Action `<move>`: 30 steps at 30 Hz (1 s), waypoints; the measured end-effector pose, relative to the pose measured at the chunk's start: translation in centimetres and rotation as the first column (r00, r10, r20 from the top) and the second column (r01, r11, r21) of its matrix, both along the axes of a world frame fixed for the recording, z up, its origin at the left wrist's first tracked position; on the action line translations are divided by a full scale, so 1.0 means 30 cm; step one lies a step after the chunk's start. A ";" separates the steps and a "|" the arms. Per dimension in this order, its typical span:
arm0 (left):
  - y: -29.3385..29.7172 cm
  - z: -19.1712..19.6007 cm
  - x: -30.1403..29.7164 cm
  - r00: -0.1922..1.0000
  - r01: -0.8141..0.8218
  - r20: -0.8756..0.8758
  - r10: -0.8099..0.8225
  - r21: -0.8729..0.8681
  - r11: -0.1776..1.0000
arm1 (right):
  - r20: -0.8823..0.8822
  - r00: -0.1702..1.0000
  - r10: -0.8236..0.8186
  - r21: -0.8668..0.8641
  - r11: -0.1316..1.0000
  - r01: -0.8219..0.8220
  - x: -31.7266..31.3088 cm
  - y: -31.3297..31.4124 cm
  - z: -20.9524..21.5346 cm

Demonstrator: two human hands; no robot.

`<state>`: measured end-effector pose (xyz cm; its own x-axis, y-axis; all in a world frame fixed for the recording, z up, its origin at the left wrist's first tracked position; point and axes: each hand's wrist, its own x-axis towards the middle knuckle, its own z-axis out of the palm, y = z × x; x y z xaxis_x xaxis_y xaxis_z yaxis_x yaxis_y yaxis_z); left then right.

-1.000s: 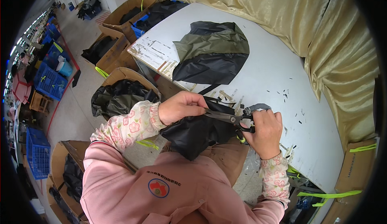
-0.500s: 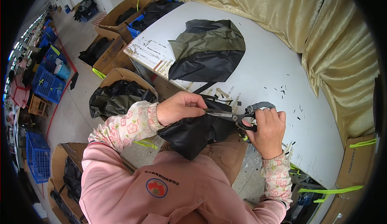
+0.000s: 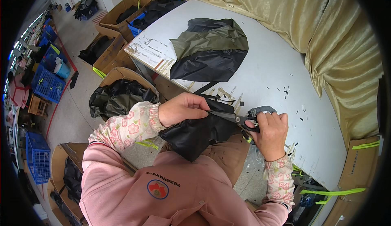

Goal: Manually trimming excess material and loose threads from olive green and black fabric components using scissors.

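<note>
Between my thumb and fingers, my left hand [image 3: 185,109] pinches the edge of a black fabric piece [image 3: 191,134] that hangs over my lap. My right hand [image 3: 270,133] is closed round the handles of a pair of scissors [image 3: 238,119]; one handle looks wrapped in grey material. The blades point left, and their tips lie right at my left fingertips. Whether they bite on the fabric edge there is too small to tell. Farther off on the table lies a black and olive fabric bag [image 3: 211,50], with a dark strap trailing from it toward me.
The white table [image 3: 273,59] carries scattered black scraps [image 3: 281,89]. Cardboard boxes of dark fabric stand at the left, the closest being an open box [image 3: 122,73]. A gold curtain [image 3: 285,6] borders the far side. Blue baskets [image 3: 51,83] line the floor farther left.
The scissor blades have closed together slightly at my left fingertips. Both hands stay in nearly the same place, and the fabric has hardly moved.
</note>
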<state>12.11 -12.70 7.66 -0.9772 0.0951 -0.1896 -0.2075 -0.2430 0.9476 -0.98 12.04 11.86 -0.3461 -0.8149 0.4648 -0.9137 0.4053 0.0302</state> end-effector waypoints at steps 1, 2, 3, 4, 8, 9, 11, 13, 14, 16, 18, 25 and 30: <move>-0.001 -0.003 0.000 1.000 0.006 -0.003 -0.006 -0.002 1.000 | 0.014 1.000 -0.001 0.001 1.000 0.001 0.000 0.000 -0.001; -0.001 -0.004 0.000 1.000 0.013 -0.005 -0.013 -0.004 1.000 | 0.015 1.000 -0.001 0.002 1.000 0.001 -0.001 0.001 0.001; 0.000 -0.005 0.001 1.000 0.013 -0.005 -0.013 -0.004 1.000 | 0.037 0.999 0.006 0.013 1.000 -0.007 -0.002 0.003 0.005; 0.001 -0.006 0.001 1.000 0.010 -0.003 -0.010 -0.011 1.000 | 0.060 0.998 0.013 0.023 1.000 -0.015 -0.003 0.004 0.007; 0.005 -0.020 -0.001 0.999 0.022 -0.028 -0.023 -0.021 1.000 | 0.145 0.989 0.035 0.012 0.999 -0.037 -0.004 0.005 0.002; 0.008 -0.019 0.000 0.999 0.021 -0.028 -0.022 -0.021 1.000 | 0.161 0.986 0.039 0.011 0.999 -0.042 -0.003 0.005 0.001; 0.012 -0.018 -0.001 1.000 0.021 -0.020 -0.021 -0.033 0.999 | 0.177 0.983 0.041 0.012 0.999 -0.044 -0.001 0.005 -0.001; 0.012 -0.018 -0.001 0.999 0.030 -0.026 -0.031 -0.031 0.999 | 0.203 0.978 0.051 0.001 0.999 -0.052 0.000 0.001 -0.002; 0.011 -0.019 -0.002 0.999 0.038 -0.034 -0.039 -0.029 0.999 | 0.204 0.978 0.051 0.002 0.999 -0.052 -0.001 0.001 -0.004; 0.012 -0.021 -0.005 0.998 0.049 -0.029 -0.050 -0.039 0.998 | 0.176 0.984 0.038 0.038 0.998 -0.046 -0.006 0.006 -0.010; 0.016 -0.017 -0.009 0.998 0.062 -0.024 -0.064 -0.050 0.997 | 0.180 0.983 0.032 0.054 0.998 -0.042 -0.008 0.016 -0.010; 0.012 -0.007 -0.008 0.996 0.076 -0.030 -0.079 -0.094 0.993 | 0.303 0.953 0.015 0.067 0.997 -0.037 -0.018 0.019 -0.004; 0.014 -0.007 -0.006 0.997 0.062 -0.036 -0.066 -0.097 0.993 | 0.389 0.921 0.014 0.098 0.994 -0.057 -0.024 0.023 -0.020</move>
<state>11.92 -12.27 7.47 -0.9765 0.1407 -0.1630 -0.1824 -0.1383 0.9734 -1.70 12.73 11.24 -0.4517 -0.8668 0.2112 -0.8762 0.3864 -0.2879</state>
